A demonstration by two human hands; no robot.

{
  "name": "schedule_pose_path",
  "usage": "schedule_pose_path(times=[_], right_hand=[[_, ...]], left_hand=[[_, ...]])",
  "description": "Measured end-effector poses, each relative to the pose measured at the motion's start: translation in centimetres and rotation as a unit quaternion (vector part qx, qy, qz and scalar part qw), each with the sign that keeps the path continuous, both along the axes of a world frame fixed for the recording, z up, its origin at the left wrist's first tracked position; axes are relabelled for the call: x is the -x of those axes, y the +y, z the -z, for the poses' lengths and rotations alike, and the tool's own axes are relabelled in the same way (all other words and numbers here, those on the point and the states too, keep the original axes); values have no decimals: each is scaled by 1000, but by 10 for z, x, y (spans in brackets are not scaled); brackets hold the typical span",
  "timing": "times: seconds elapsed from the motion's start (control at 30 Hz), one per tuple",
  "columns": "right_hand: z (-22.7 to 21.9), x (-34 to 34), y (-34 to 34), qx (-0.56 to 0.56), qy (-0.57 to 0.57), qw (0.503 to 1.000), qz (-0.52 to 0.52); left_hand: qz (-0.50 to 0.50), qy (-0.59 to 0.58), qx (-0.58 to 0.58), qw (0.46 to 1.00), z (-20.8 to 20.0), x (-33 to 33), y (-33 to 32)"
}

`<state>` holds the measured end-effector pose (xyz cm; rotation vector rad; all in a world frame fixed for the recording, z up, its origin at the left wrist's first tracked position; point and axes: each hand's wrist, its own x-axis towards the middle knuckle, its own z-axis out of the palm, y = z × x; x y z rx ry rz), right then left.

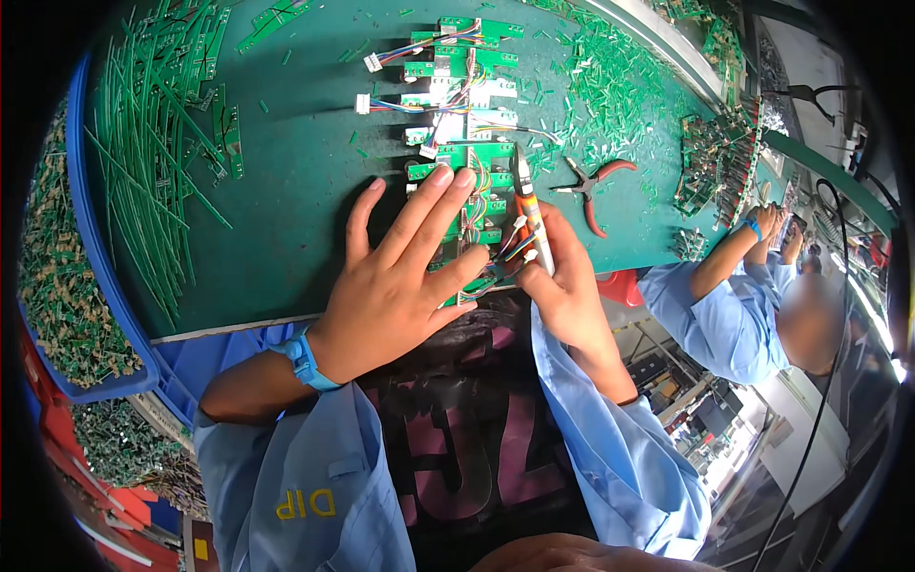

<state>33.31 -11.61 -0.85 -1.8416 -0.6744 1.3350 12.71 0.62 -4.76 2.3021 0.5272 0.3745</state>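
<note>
A column of joined green circuit boards [491, 150] with bundles of coloured wires and white connectors lies on the green bench top. Across its near part rests my left hand [405, 238], fingers spread and pressing down on the boards. In my right hand [569, 276] is a slim utility knife [527, 205] with an orange and silver handle. Its tip points away from me, close beside the boards' right edge. The right fingers are wrapped round the handle and partly hidden by it. Part of the near boards is covered by my left hand.
Red-handled pliers [593, 191] lie right of the knife. Many small green offcuts [620, 86] litter the back right. Long thin green strips [143, 162] pile up at the left, beside a blue bin [143, 377] of scraps. A co-worker [724, 305] works at the right, near stacked boards [715, 172].
</note>
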Motion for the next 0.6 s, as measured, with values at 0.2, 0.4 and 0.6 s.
schedule_pose_path(times=[0.2, 0.4, 0.6], right_hand=[[0, -2, 2, 26, -91, 994, -53], [-2, -5, 3, 36, -62, 997, -15], [0, -22, 13, 26, 14, 1000, 0]], left_hand=[[-2, -2, -9, 1000, 3, 0, -1], [1, 4, -9, 1000, 1, 1, 0], [16, 1, 5, 1000, -1, 4, 4]])
